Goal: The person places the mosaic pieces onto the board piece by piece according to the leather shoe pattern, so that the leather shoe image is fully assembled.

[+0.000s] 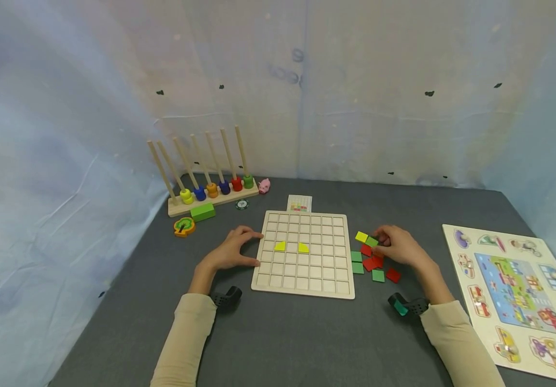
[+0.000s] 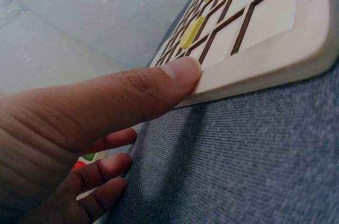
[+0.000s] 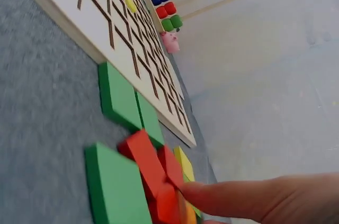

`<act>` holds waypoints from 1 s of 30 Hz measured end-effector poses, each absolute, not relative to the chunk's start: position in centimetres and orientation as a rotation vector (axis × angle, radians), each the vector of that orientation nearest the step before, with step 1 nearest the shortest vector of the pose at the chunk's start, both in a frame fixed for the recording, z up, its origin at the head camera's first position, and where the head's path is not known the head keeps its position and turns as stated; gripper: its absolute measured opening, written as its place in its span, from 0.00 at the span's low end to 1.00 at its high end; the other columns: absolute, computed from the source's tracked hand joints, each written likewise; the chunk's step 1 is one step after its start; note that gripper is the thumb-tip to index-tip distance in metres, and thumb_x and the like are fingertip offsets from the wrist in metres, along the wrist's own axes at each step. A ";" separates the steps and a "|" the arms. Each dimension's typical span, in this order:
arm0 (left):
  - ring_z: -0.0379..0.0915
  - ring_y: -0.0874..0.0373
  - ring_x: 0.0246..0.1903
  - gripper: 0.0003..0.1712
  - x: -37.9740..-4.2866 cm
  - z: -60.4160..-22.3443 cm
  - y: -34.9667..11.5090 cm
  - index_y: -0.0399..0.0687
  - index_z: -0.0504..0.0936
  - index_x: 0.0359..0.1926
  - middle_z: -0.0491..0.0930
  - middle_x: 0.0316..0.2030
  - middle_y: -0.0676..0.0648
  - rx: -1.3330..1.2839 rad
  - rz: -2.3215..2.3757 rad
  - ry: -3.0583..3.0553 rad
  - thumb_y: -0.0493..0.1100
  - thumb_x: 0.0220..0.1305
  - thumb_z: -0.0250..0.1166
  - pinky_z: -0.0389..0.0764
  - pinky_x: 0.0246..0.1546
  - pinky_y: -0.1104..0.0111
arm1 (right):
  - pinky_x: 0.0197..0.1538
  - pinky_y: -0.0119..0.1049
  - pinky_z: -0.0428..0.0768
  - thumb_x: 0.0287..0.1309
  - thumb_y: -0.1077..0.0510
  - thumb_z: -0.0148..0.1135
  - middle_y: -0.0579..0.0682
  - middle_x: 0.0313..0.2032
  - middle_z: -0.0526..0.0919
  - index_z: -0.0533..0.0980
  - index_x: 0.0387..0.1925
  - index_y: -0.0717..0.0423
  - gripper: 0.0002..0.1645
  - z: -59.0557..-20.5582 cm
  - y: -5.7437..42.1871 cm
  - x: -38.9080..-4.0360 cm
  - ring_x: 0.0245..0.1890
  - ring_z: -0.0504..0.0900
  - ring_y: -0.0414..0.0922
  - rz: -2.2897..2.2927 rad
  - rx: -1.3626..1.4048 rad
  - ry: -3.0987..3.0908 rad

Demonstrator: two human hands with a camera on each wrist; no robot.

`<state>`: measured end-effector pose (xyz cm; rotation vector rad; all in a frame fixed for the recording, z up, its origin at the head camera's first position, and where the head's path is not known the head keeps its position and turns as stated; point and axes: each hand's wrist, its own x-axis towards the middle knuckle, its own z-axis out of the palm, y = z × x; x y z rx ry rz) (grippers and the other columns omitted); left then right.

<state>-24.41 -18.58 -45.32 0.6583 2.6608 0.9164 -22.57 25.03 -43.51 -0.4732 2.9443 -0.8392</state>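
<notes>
A pale wooden grid board (image 1: pixel 302 294) lies on the dark cloth, with two yellow pieces (image 1: pixel 303 248) in its cells. My left hand (image 1: pixel 229 250) is spread at the board's left edge; in the left wrist view its thumb (image 2: pixel 183 70) touches the rim. Beyond the right edge, my right hand (image 1: pixel 396 244) reaches down into a loose heap of tiles, its fingertips among red tiles (image 1: pixel 368 264), a green tile (image 1: pixel 372 242) and an orange one. A yellow tile (image 1: pixel 361 236) lies just past them. I cannot tell whether the right fingers pinch a tile.
Other green tiles (image 1: pixel 357 267) lie against the board's right edge. A small pattern card (image 1: pixel 300 203) touches its far edge. Behind to the left are a peg rack (image 1: pixel 219 200), a green block (image 1: pixel 202 212), a tree-shaped piece (image 1: pixel 184 227) and a pink pig (image 1: pixel 264 186). A picture puzzle (image 1: pixel 519 290) lies right.
</notes>
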 end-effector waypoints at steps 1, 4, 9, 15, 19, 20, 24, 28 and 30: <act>0.53 0.46 0.59 0.41 -24.4 -45.3 -18.6 0.55 0.69 0.64 0.60 0.60 0.44 0.655 0.914 2.662 0.55 0.48 0.73 0.58 0.58 0.46 | 0.37 0.44 0.71 0.52 0.60 0.66 0.58 0.34 0.76 0.75 0.43 0.68 0.19 -43.3 25.3 -22.4 0.33 0.73 0.50 -0.834 -0.473 2.934; 0.54 0.46 0.59 0.41 -24.4 -45.3 -18.7 0.55 0.69 0.64 0.60 0.60 0.43 0.654 0.906 2.671 0.55 0.48 0.73 0.58 0.58 0.46 | 0.36 0.43 0.72 0.51 0.59 0.68 0.56 0.31 0.76 0.75 0.38 0.66 0.17 -43.1 25.7 -22.0 0.31 0.74 0.48 -0.799 -0.459 2.919; 0.54 0.45 0.59 0.42 -24.4 -45.4 -18.7 0.54 0.69 0.64 0.60 0.60 0.43 0.659 0.907 2.678 0.56 0.48 0.72 0.59 0.58 0.45 | 0.32 0.39 0.73 0.50 0.57 0.68 0.52 0.28 0.78 0.75 0.34 0.65 0.15 -43.1 25.6 -21.7 0.28 0.75 0.44 -0.764 -0.373 2.903; 0.54 0.43 0.57 0.42 -24.2 -45.4 -18.6 0.54 0.69 0.63 0.60 0.59 0.41 0.712 0.946 2.676 0.60 0.48 0.71 0.59 0.55 0.43 | 0.27 0.36 0.70 0.50 0.57 0.68 0.49 0.23 0.78 0.77 0.30 0.63 0.12 -43.0 25.3 -21.5 0.22 0.72 0.42 -0.763 -0.316 2.949; 0.54 0.42 0.57 0.42 -24.3 -45.5 -18.7 0.55 0.69 0.63 0.60 0.59 0.41 0.718 0.946 2.671 0.62 0.48 0.70 0.58 0.55 0.42 | 0.27 0.36 0.70 0.53 0.57 0.67 0.48 0.24 0.78 0.79 0.31 0.58 0.08 -42.7 23.9 -21.6 0.21 0.73 0.42 -0.912 -0.389 2.991; 0.54 0.42 0.57 0.42 -24.3 -45.5 -18.8 0.55 0.69 0.63 0.60 0.59 0.41 0.717 0.944 2.672 0.62 0.48 0.70 0.58 0.55 0.42 | 0.27 0.37 0.70 0.54 0.57 0.66 0.49 0.25 0.79 0.79 0.33 0.57 0.08 -42.6 23.2 -21.6 0.21 0.74 0.43 -0.974 -0.419 2.975; 0.54 0.43 0.57 0.42 -24.2 -45.2 -18.7 0.54 0.69 0.63 0.60 0.59 0.41 0.691 0.931 2.676 0.58 0.48 0.72 0.59 0.56 0.43 | 0.32 0.37 0.76 0.58 0.58 0.63 0.52 0.34 0.82 0.80 0.41 0.57 0.10 -42.7 19.9 -21.9 0.29 0.80 0.45 -1.174 -0.611 2.865; 0.54 0.44 0.59 0.41 -24.2 -45.2 -18.6 0.54 0.69 0.63 0.60 0.60 0.42 0.652 0.918 2.668 0.56 0.48 0.72 0.58 0.57 0.44 | 0.36 0.35 0.77 0.58 0.61 0.62 0.52 0.37 0.82 0.79 0.45 0.59 0.13 -43.2 15.8 -22.1 0.33 0.81 0.43 -1.292 -0.783 2.749; 0.54 0.45 0.59 0.41 -24.3 -45.2 -18.6 0.55 0.69 0.64 0.60 0.60 0.43 0.647 0.907 2.666 0.56 0.48 0.72 0.58 0.58 0.45 | 0.36 0.34 0.77 0.57 0.62 0.62 0.50 0.35 0.81 0.78 0.44 0.59 0.12 -43.6 13.8 -22.1 0.32 0.80 0.42 -1.350 -0.822 2.709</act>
